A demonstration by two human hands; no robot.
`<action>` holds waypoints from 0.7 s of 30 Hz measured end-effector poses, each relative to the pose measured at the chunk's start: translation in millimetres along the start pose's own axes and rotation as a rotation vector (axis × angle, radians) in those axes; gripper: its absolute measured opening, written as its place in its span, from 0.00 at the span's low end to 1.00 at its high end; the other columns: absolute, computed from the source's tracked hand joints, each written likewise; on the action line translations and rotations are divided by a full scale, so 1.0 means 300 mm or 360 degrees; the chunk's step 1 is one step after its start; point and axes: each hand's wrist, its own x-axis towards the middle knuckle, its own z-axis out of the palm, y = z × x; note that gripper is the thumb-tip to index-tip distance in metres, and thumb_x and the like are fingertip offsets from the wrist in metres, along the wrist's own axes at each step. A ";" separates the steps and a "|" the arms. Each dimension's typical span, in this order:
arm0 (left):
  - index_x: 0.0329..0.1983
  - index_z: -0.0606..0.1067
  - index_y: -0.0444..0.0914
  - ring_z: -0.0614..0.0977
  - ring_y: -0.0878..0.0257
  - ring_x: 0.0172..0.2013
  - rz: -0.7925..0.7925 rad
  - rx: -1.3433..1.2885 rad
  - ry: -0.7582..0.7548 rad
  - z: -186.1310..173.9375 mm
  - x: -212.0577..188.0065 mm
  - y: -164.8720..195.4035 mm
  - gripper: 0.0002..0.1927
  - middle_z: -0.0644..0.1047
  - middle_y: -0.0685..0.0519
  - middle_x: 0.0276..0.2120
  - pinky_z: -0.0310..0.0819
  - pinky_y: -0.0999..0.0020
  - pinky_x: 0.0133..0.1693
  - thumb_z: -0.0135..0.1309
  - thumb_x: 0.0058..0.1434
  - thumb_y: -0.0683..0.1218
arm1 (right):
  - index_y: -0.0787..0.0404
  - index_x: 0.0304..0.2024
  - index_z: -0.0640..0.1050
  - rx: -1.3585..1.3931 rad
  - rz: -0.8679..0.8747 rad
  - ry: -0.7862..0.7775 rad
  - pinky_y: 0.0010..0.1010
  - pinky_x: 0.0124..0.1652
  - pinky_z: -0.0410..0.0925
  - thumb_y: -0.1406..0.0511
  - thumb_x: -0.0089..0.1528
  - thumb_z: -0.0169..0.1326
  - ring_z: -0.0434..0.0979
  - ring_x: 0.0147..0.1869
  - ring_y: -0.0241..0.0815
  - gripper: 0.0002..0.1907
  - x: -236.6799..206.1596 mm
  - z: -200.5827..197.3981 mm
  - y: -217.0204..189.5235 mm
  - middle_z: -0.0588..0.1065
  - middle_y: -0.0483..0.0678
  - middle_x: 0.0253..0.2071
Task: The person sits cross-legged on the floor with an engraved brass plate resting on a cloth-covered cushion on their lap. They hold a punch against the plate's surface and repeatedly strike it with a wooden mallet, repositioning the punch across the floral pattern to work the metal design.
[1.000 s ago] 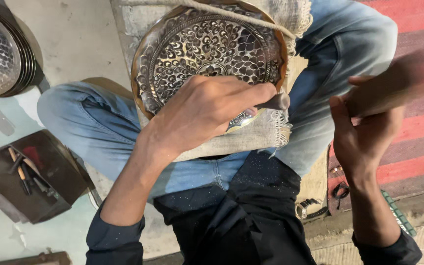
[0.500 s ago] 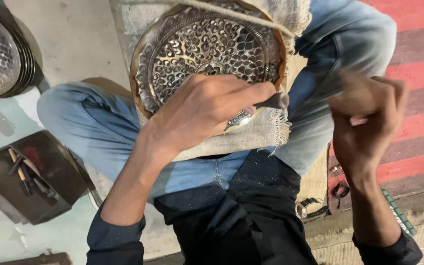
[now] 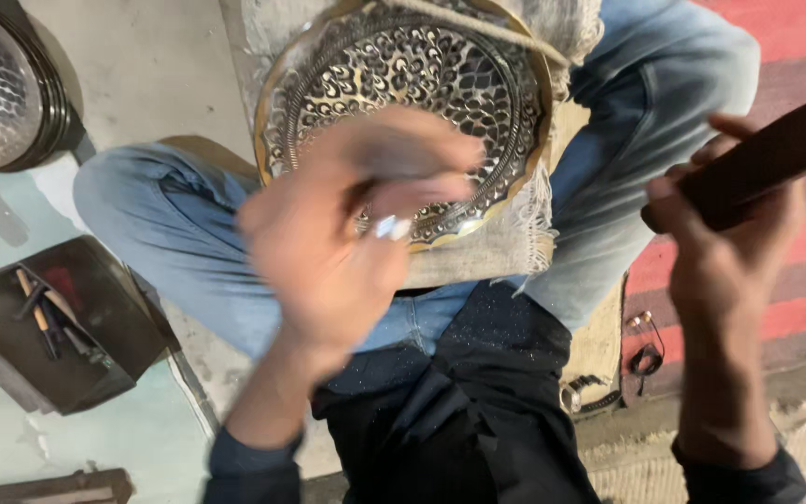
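Directly over the plate [image 3: 403, 84], the blurred left hand [image 3: 347, 233] pinches a small punch [image 3: 391, 227], while the right hand [image 3: 729, 243], farther off, grips a dark mallet [image 3: 776, 154] angled up-right.

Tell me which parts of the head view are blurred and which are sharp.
In the head view, the left hand is smeared by motion blur, so the small metal tool in it is barely readable; the right hand and its dark wooden handle are softer; the patterned metal plate and the tray of tools stay fairly sharp.
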 end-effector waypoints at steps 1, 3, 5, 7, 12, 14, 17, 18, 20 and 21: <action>0.58 0.71 0.37 0.89 0.63 0.40 -0.0114 -0.0132 0.0213 0.005 -0.023 0.024 0.15 0.83 0.48 0.42 0.91 0.73 0.38 0.53 0.72 0.32 | 0.66 0.65 0.70 -0.0040 0.0003 0.0001 0.21 0.49 0.69 0.78 0.61 0.61 0.74 0.47 0.30 0.29 0.022 -0.003 -0.013 0.71 0.41 0.43; 0.62 0.67 0.33 0.87 0.63 0.42 -0.0376 -0.0290 0.0466 0.030 -0.077 0.060 0.17 0.82 0.48 0.42 0.89 0.73 0.42 0.55 0.73 0.33 | 0.67 0.66 0.70 -0.0132 0.0019 0.0008 0.20 0.51 0.69 0.76 0.61 0.60 0.75 0.47 0.30 0.30 0.061 -0.021 -0.036 0.73 0.42 0.43; 0.61 0.67 0.31 0.85 0.65 0.42 -0.0615 -0.0368 0.0606 0.060 -0.127 0.074 0.16 0.82 0.49 0.42 0.84 0.76 0.44 0.57 0.74 0.35 | 0.65 0.67 0.68 -0.0122 -0.0164 -0.0150 0.21 0.50 0.69 0.73 0.63 0.60 0.75 0.47 0.30 0.29 0.109 -0.053 -0.043 0.72 0.41 0.42; 0.57 0.68 0.31 0.85 0.67 0.42 -0.0753 -0.0253 0.0648 0.092 -0.161 0.061 0.14 0.82 0.49 0.41 0.81 0.78 0.44 0.58 0.74 0.36 | 0.63 0.63 0.69 -0.0194 -0.0224 -0.0260 0.23 0.47 0.70 0.71 0.66 0.60 0.75 0.44 0.31 0.24 0.160 -0.098 -0.026 0.73 0.40 0.41; 0.52 0.69 0.31 0.87 0.63 0.43 -0.0757 0.0338 0.0588 0.147 -0.195 0.007 0.12 0.84 0.46 0.41 0.82 0.70 0.46 0.59 0.71 0.36 | 0.66 0.50 0.72 -0.0891 -0.0279 -0.0491 0.27 0.42 0.65 0.68 0.75 0.56 0.70 0.39 0.36 0.07 0.326 -0.260 0.039 0.70 0.46 0.37; 0.52 0.69 0.31 0.87 0.62 0.43 -0.0664 0.0427 0.0599 0.161 -0.198 -0.002 0.11 0.84 0.47 0.41 0.84 0.70 0.46 0.58 0.71 0.37 | 0.66 0.48 0.72 -0.1223 -0.0335 -0.0616 0.28 0.42 0.64 0.68 0.77 0.55 0.70 0.40 0.37 0.07 0.391 -0.291 0.065 0.70 0.48 0.37; 0.51 0.70 0.31 0.88 0.61 0.43 -0.0551 0.0503 0.0611 0.177 -0.202 -0.009 0.09 0.83 0.47 0.42 0.87 0.70 0.45 0.56 0.72 0.36 | 0.67 0.49 0.72 -0.1392 -0.0452 -0.0763 0.29 0.43 0.65 0.68 0.77 0.55 0.71 0.41 0.38 0.07 0.442 -0.292 0.077 0.70 0.49 0.38; 0.50 0.71 0.31 0.89 0.60 0.43 -0.0514 0.0523 0.0614 0.181 -0.204 -0.010 0.07 0.83 0.46 0.43 0.87 0.70 0.44 0.55 0.72 0.36 | 0.67 0.49 0.72 -0.1409 -0.0507 -0.0805 0.29 0.43 0.65 0.69 0.77 0.55 0.71 0.41 0.38 0.06 0.448 -0.281 0.072 0.70 0.49 0.39; 0.49 0.71 0.31 0.88 0.60 0.42 -0.0477 0.0582 0.0614 0.182 -0.209 -0.011 0.08 0.83 0.47 0.42 0.85 0.70 0.43 0.57 0.72 0.36 | 0.67 0.50 0.72 -0.1417 -0.0609 -0.0877 0.29 0.44 0.66 0.69 0.76 0.56 0.71 0.42 0.39 0.06 0.458 -0.252 0.042 0.71 0.50 0.39; 0.49 0.71 0.31 0.88 0.60 0.42 -0.0461 0.0611 0.0610 0.183 -0.211 -0.009 0.08 0.83 0.48 0.41 0.85 0.70 0.42 0.58 0.71 0.37 | 0.67 0.50 0.72 -0.1425 -0.0660 -0.0910 0.30 0.44 0.66 0.69 0.76 0.56 0.72 0.42 0.39 0.06 0.459 -0.232 0.025 0.71 0.50 0.40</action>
